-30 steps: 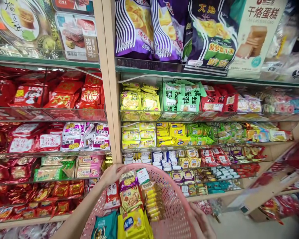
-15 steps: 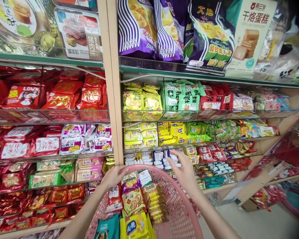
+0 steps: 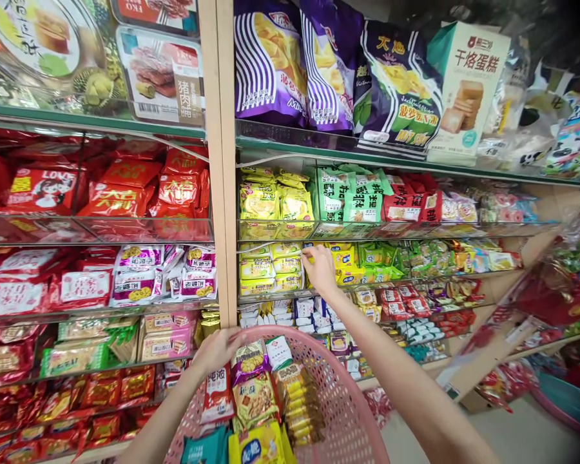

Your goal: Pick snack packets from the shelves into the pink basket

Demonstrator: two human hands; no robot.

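A pink perforated basket [image 3: 348,386] hangs low in front of me, holding a red-and-white packet [image 3: 218,394], a teal packet [image 3: 205,446], a yellow packet [image 3: 257,444] and several brown-and-yellow snacks [image 3: 302,403]. My left hand [image 3: 217,351] grips the basket's rim at its upper left, fingers wrapped over it. My right hand [image 3: 319,267] reaches to the shelf of yellow packets, its fingertips pinched at the right edge of the white-and-yellow packets [image 3: 287,261]. Whatever is between those fingertips is too small to make out.
A wooden upright [image 3: 226,193] divides the shelves. Clear lips front the compartments of green packets [image 3: 350,196] and red packets [image 3: 181,187]. Large purple bags [image 3: 270,64] stand on the top shelf. Another basket [image 3: 568,399] sits at the lower right.
My right hand has moved up and left from above the basket's right rim to the yellow packets, and its spread fingers have closed. My left hand stays on the rim.
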